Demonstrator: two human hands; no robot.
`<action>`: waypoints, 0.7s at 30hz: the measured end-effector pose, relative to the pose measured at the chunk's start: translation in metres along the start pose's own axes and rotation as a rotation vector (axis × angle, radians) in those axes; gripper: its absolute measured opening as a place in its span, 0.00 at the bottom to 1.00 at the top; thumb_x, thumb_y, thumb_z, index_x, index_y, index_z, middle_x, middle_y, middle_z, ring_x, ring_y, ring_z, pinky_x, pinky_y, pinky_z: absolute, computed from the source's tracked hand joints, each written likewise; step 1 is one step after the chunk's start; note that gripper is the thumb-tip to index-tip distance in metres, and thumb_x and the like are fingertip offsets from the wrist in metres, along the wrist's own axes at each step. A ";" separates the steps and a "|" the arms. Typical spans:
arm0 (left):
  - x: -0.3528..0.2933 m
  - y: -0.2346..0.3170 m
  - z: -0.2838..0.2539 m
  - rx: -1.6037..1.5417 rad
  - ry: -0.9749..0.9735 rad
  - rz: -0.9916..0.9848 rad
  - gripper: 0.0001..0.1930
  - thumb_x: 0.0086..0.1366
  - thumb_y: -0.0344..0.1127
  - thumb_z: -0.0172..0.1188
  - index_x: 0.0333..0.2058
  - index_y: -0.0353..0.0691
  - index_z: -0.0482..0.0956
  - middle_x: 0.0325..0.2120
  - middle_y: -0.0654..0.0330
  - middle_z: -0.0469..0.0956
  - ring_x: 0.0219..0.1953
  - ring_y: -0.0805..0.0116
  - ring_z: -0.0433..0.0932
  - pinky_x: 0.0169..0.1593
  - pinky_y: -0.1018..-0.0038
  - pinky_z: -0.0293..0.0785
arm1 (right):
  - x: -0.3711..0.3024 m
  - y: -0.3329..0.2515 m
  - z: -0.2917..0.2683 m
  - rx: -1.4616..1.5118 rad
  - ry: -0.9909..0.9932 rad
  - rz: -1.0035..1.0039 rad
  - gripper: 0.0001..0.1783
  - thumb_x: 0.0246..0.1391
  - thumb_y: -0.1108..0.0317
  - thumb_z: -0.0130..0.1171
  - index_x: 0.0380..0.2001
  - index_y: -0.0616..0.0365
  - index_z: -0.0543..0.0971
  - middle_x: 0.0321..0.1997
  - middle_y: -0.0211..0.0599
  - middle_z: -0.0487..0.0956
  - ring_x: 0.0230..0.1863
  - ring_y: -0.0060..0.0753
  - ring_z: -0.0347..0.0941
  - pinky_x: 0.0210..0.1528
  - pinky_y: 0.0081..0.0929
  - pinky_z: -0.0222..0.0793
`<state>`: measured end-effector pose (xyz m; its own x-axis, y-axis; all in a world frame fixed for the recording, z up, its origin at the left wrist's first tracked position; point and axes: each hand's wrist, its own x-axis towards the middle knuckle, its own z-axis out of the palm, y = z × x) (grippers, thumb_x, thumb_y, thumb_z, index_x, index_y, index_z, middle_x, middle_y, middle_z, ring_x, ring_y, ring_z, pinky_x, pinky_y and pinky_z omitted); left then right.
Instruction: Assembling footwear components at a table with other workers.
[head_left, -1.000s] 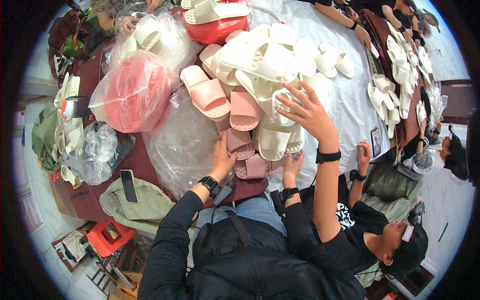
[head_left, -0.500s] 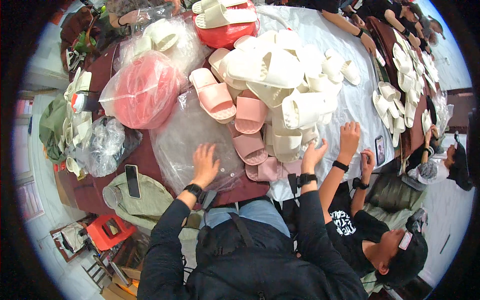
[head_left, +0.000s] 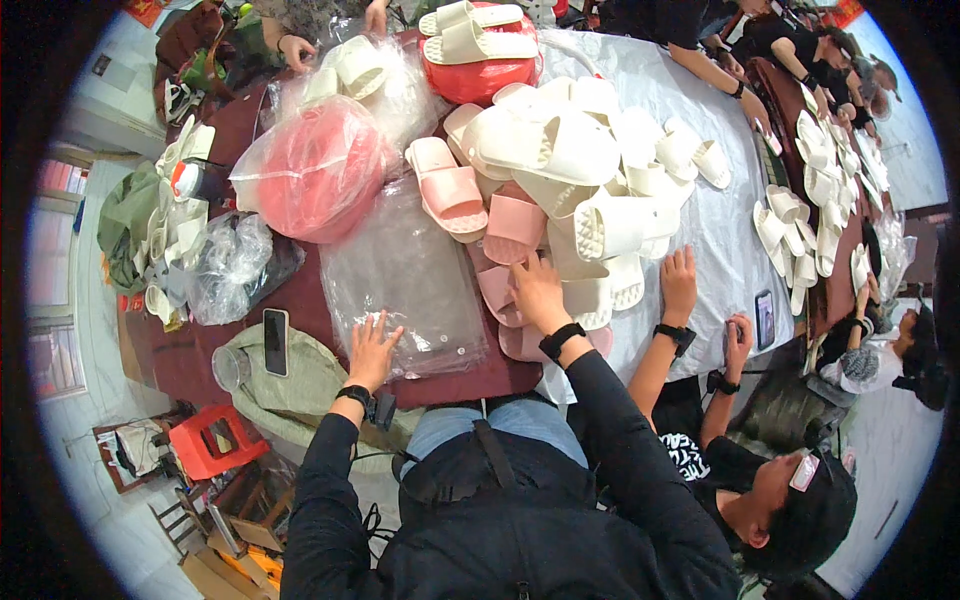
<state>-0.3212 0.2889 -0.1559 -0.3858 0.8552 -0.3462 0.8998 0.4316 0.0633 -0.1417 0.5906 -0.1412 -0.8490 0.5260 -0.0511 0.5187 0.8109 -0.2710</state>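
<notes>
My left hand (head_left: 373, 352) lies open with spread fingers at the lower left edge of a flat stack of clear plastic bags (head_left: 395, 270). My right hand (head_left: 540, 300) reaches into the near side of the slipper pile. Its fingers close at the near edge of a pink slipper (head_left: 515, 225); the fingertips are partly hidden. Just beneath that hand sits a darker pink slipper (head_left: 497, 290). Left of it rests a light pink slipper (head_left: 447, 192). White slippers (head_left: 545, 145) are heaped behind and to the right.
A bagged red-pink bundle (head_left: 320, 185) and crumpled clear plastic (head_left: 225, 265) lie to the left. Near the table's edge, a phone (head_left: 276, 342) rests on green cloth (head_left: 310, 390). A co-worker's hand (head_left: 678, 280) is close on my right. A red stool (head_left: 215, 447) stands lower left.
My right hand has moved left from beside the white slippers onto the pink ones. My left hand has shifted left toward the bags' edge. The bags look flatter, and the view has shifted slightly.
</notes>
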 end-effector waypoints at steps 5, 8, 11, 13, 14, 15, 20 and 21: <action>-0.023 -0.001 0.001 -0.052 -0.029 -0.105 0.34 0.50 0.32 0.59 0.58 0.57 0.62 0.62 0.50 0.50 0.63 0.47 0.50 0.62 0.52 0.49 | -0.001 -0.029 0.010 -0.094 0.047 0.157 0.35 0.38 0.60 0.64 0.51 0.59 0.66 0.44 0.42 0.69 0.43 0.45 0.69 0.43 0.39 0.67; -0.034 -0.002 0.008 -0.170 -0.064 0.084 0.37 0.48 0.30 0.59 0.59 0.50 0.59 0.61 0.48 0.52 0.61 0.46 0.52 0.60 0.60 0.57 | -0.005 -0.036 0.019 -0.016 0.074 0.327 0.39 0.38 0.60 0.64 0.54 0.61 0.62 0.41 0.44 0.71 0.42 0.47 0.70 0.42 0.40 0.67; -0.034 -0.003 0.018 -0.078 -0.022 0.163 0.38 0.47 0.30 0.59 0.59 0.50 0.59 0.61 0.48 0.52 0.61 0.46 0.53 0.59 0.60 0.59 | 0.000 -0.022 0.032 0.116 0.068 0.368 0.43 0.39 0.60 0.64 0.57 0.62 0.57 0.41 0.50 0.72 0.39 0.51 0.71 0.41 0.41 0.69; -0.033 -0.006 0.016 -0.113 -0.032 0.159 0.35 0.47 0.30 0.59 0.58 0.49 0.62 0.61 0.47 0.52 0.61 0.46 0.54 0.59 0.60 0.59 | 0.000 -0.024 0.029 0.389 0.006 0.398 0.42 0.38 0.61 0.64 0.56 0.63 0.58 0.42 0.51 0.72 0.38 0.53 0.72 0.39 0.42 0.70; -0.030 -0.009 0.020 -0.191 -0.022 0.163 0.33 0.47 0.30 0.59 0.56 0.48 0.64 0.60 0.47 0.53 0.60 0.45 0.54 0.59 0.60 0.59 | 0.001 -0.030 0.031 0.398 -0.086 0.442 0.41 0.37 0.63 0.65 0.55 0.62 0.59 0.40 0.50 0.71 0.40 0.52 0.71 0.40 0.41 0.70; -0.031 -0.016 0.023 -0.269 -0.015 0.155 0.31 0.48 0.30 0.59 0.54 0.47 0.66 0.60 0.46 0.54 0.60 0.45 0.55 0.59 0.60 0.60 | -0.001 -0.040 0.030 0.400 -0.087 0.437 0.41 0.37 0.63 0.65 0.55 0.62 0.59 0.40 0.50 0.71 0.40 0.52 0.71 0.40 0.41 0.70; -0.012 -0.026 -0.051 -0.601 0.331 0.135 0.18 0.55 0.28 0.54 0.47 0.42 0.72 0.53 0.45 0.64 0.52 0.46 0.66 0.55 0.61 0.63 | -0.025 -0.122 0.000 0.511 0.249 0.133 0.29 0.42 0.61 0.64 0.46 0.61 0.68 0.42 0.44 0.72 0.38 0.42 0.70 0.39 0.36 0.68; -0.010 -0.024 -0.072 -0.604 0.429 0.158 0.18 0.55 0.27 0.53 0.46 0.42 0.72 0.52 0.45 0.65 0.51 0.46 0.66 0.55 0.61 0.63 | -0.032 -0.145 -0.005 0.806 0.042 0.126 0.30 0.43 0.58 0.64 0.47 0.62 0.68 0.44 0.43 0.73 0.39 0.39 0.71 0.40 0.33 0.68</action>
<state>-0.3536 0.2906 -0.0869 -0.4177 0.9034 0.0966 0.7307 0.2708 0.6267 -0.1893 0.4574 -0.0952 -0.7765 0.6227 -0.0960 0.3643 0.3195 -0.8748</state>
